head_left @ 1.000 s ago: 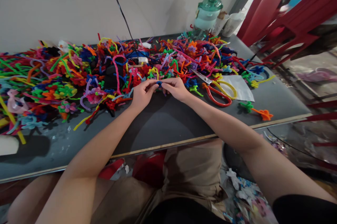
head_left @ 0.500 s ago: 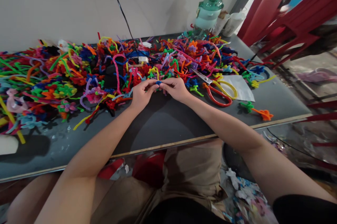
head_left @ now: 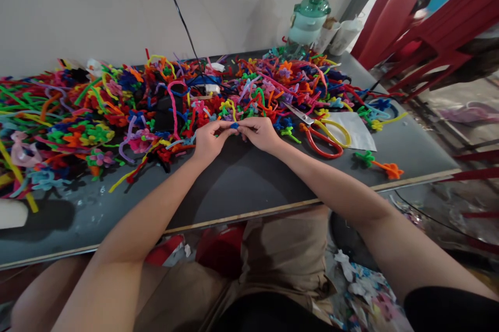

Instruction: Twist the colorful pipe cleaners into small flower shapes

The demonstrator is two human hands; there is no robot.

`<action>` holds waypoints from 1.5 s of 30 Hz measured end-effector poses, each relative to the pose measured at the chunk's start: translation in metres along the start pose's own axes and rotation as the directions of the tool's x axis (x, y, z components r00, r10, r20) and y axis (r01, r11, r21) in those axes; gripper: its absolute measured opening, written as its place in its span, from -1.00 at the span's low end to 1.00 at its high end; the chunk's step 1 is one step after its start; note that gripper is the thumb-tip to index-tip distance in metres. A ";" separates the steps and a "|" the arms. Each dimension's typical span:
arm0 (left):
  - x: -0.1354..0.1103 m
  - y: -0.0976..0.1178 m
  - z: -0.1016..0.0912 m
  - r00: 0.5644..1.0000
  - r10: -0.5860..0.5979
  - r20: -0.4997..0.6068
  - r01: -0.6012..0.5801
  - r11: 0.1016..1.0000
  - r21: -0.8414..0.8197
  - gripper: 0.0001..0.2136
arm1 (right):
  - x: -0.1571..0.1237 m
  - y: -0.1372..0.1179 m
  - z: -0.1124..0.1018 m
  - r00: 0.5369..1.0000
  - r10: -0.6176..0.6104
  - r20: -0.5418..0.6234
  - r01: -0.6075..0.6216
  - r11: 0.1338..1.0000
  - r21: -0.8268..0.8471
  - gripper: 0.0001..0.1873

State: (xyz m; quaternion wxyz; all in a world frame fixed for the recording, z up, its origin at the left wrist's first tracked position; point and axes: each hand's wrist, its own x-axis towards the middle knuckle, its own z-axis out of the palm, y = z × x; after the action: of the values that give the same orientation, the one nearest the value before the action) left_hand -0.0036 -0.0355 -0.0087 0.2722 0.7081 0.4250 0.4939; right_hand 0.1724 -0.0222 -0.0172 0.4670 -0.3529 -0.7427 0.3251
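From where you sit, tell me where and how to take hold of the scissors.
Best grip the scissors by the red loop and yellow loop, probably coming from the near right side: both loops lie toward it, while the blades point away and left, toward the fuzzy-stem pile. The right hand is closer, though it pinches a small blue piece.

Two pale cups [head_left: 345, 37] stand just right of the green bottle [head_left: 309, 19] with the figure-shaped top, and red chairs [head_left: 390, 16] stand farther right of it, off the surface [head_left: 249, 181]. Scissors [head_left: 307, 119] with one red and one yellow handle lie in front of the bottle, a pale flat sheet [head_left: 362, 134] lies in front and to its right, and well left of it a black cable [head_left: 177, 7] hangs against the light wall [head_left: 97, 10] behind.
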 end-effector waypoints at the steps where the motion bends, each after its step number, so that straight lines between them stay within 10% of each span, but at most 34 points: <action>1: 0.000 0.000 0.000 1.000 -0.001 -0.004 0.001 1.000 -0.001 -0.80 | 0.000 -0.002 -0.001 1.000 -0.011 0.003 0.011 0.999 -0.033 -0.66; 14: 0.001 -0.008 0.002 0.999 0.039 -0.010 -0.039 0.999 0.014 -0.74 | -0.001 -0.005 -0.006 0.995 -0.090 0.050 0.098 0.979 -0.180 -0.71; 29: 0.002 -0.006 0.004 0.995 0.064 -0.073 -0.056 0.993 0.105 -0.79 | 0.002 0.008 0.007 0.978 0.190 -0.082 -0.167 0.960 0.224 -0.61; 45: 0.000 -0.001 0.004 0.997 0.074 -0.029 -0.063 0.960 0.271 -0.82 | 0.001 -0.006 0.005 0.981 0.072 -0.182 -0.100 0.984 -0.149 -0.79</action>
State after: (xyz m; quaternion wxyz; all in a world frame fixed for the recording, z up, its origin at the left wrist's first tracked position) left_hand -0.0003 -0.0351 -0.0109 0.1476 0.7430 0.4689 0.4541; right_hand 0.1666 -0.0253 -0.0137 0.4869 -0.4477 -0.7061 0.2531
